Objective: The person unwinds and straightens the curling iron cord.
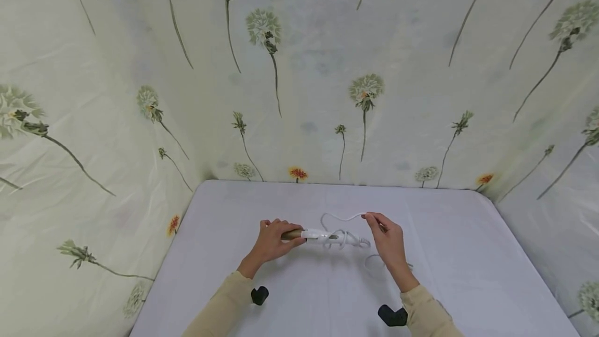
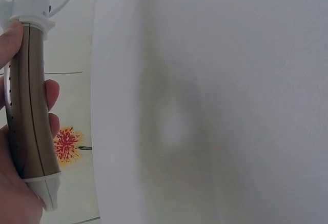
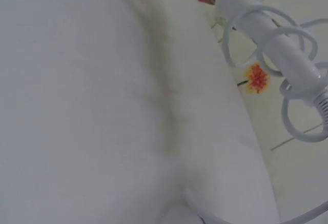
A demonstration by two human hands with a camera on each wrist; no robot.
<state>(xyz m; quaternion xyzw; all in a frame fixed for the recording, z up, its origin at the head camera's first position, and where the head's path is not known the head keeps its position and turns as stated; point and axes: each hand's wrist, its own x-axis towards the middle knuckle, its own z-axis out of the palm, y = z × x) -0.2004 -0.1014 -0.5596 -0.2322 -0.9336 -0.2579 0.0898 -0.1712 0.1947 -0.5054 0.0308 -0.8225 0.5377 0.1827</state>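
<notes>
- The left grip point(image 1: 279, 238), in the middle of the frame, is closed around the brown handle point(image 2: 36, 106) of a white appliance point(image 1: 318, 236), thumb on one side and fingers on the other.
- The right grip point(image 1: 388, 235), right of centre, pinches the white cord point(image 1: 343, 219) between its fingertips; I see no gap there.
- The step in hand seems to be the handling of this cord, which lies in loose loops around the appliance. Whether it is being wound or unwound, I cannot tell.
- The next move, I judge, calls for a steady left grip while the right one guides the cord around the body, without pulling the loops tight.
- The left forearm comes from the lower left, the right one from the lower right; both hands meet the appliance from the two sides.
- The appliance lies nearly level across the frame and appears lifted over the white counter point(image 1: 309, 300).
- More cord hangs or lies near the right wrist; its end is not clear to me.
</notes>
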